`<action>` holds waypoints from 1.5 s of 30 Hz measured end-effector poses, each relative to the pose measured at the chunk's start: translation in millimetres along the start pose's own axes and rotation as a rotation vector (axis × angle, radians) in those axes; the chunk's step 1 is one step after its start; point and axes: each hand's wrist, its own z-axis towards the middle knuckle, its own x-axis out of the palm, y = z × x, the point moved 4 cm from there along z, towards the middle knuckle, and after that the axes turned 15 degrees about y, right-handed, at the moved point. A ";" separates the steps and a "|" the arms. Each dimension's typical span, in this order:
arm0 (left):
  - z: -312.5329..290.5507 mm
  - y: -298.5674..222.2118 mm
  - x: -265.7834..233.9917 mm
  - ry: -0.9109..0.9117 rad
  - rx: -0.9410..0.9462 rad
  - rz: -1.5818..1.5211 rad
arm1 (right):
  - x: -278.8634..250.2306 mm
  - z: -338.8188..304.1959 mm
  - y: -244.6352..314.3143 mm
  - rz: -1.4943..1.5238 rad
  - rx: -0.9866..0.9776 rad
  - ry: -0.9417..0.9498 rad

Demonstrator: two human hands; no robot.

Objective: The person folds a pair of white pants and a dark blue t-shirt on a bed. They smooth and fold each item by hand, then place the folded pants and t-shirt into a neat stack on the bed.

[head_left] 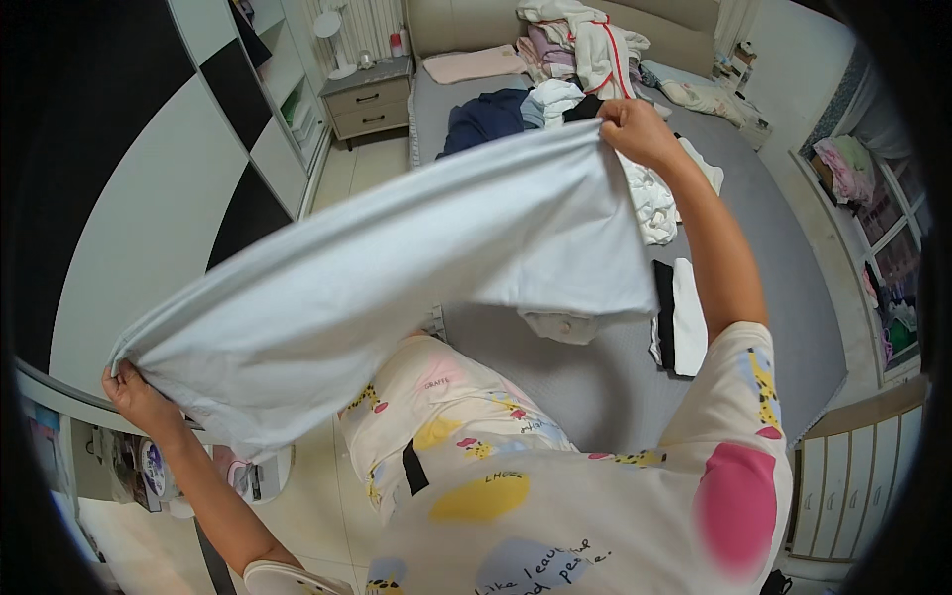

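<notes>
Pale garment [397, 238] hangs pinched by left hand [146, 400] and right hand [640, 131]; wardrobe [149, 228] holds dark fabric [254, 38].

A black-and-white wardrobe [149, 228] lines the left side, near a two-drawer nightstand [347, 102]; a grey bed [783, 268] with a beige headboard [456, 28] stands on pale floor tiles [317, 496], a window [886, 233] to the right
</notes>
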 end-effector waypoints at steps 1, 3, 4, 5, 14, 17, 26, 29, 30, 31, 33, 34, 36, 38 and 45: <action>1.4 3.7 -1.9 -0.006 0.018 0.030 | 3.6 -6.0 9.6 -0.107 -0.041 -0.015; 4.9 10.0 -8.8 -0.078 -0.003 -0.056 | 7.8 -17.3 13.6 0.320 -0.070 -0.012; 6.4 11.9 -12.5 -0.105 -0.015 -0.096 | 15.9 -20.4 2.4 0.401 -0.111 -0.011; 7.4 15.8 -15.2 -0.090 -0.005 -0.089 | 21.3 -24.3 -5.3 0.482 -0.152 -0.010; 24.5 12.9 -35.0 -0.145 -0.047 -0.111 | 74.7 -48.0 8.9 0.455 -0.091 0.217; 25.9 18.9 -42.2 -0.138 -0.051 -0.061 | 92.3 -52.1 7.4 0.464 -0.085 0.311; 38.1 46.3 -71.9 -0.114 -0.042 0.238 | 162.6 -74.8 32.5 -0.023 -0.218 0.242; 36.3 44.2 -79.5 -0.080 0.010 0.261 | 167.7 -68.9 20.8 0.481 -0.348 0.164; 33.6 41.4 -79.1 -0.106 0.029 0.199 | 164.5 -67.1 7.1 0.525 -0.261 0.208; 29.5 39.0 -76.2 -0.127 0.051 0.131 | 159.1 -67.3 -6.3 0.563 -0.169 0.247; 27.2 27.9 -76.0 -0.141 0.076 0.091 | 141.3 -75.2 -15.2 0.610 -0.125 0.245; 26.1 25.2 -77.1 -0.151 0.085 0.067 | 130.9 -80.0 -20.9 0.661 -0.119 0.178; 29.6 21.2 -75.6 -0.125 0.029 0.136 | 110.4 -91.4 -26.0 0.704 -0.156 0.029; 31.7 31.9 -70.5 -0.037 -0.088 0.038 | 91.3 -99.0 -14.7 0.690 -0.277 -0.030; 22.2 62.4 13.1 0.509 -0.517 -0.603 | 97.5 -75.1 -72.6 0.679 -0.090 0.034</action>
